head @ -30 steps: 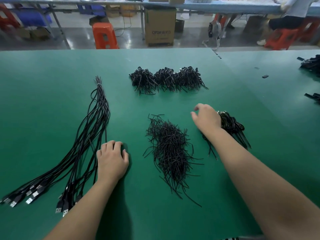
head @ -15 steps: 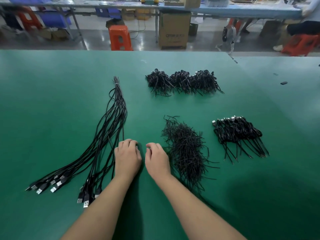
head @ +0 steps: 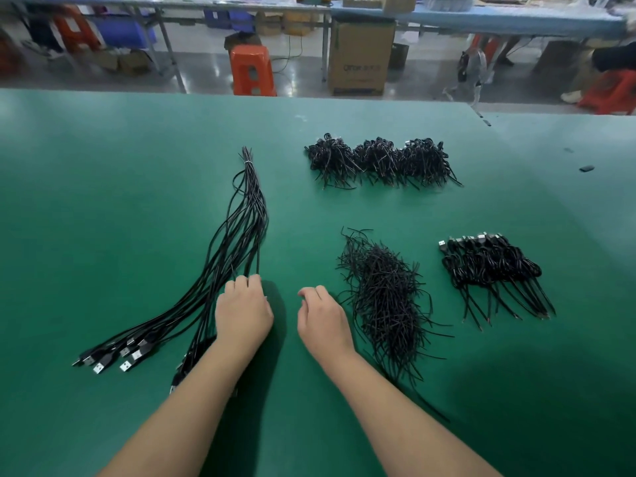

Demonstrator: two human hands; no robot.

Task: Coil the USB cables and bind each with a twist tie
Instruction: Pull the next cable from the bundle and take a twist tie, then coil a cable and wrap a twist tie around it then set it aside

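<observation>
My left hand (head: 243, 313) rests on the loose cables (head: 237, 232), fingers curled over them. My right hand (head: 323, 321) hangs loosely curled and holds nothing, beside the twist ties (head: 385, 297) on the table (head: 103, 201).

Head view — forward, down, near table (head: 137, 201)

Matt green table mat (head: 103, 201); USB cables (head: 237, 228) in smooth black plastic with shiny metal plugs (head: 125, 366); thin black twist ties (head: 385, 297); glossy orange plastic stool (head: 253, 68); brown cardboard box (head: 359, 56).
</observation>
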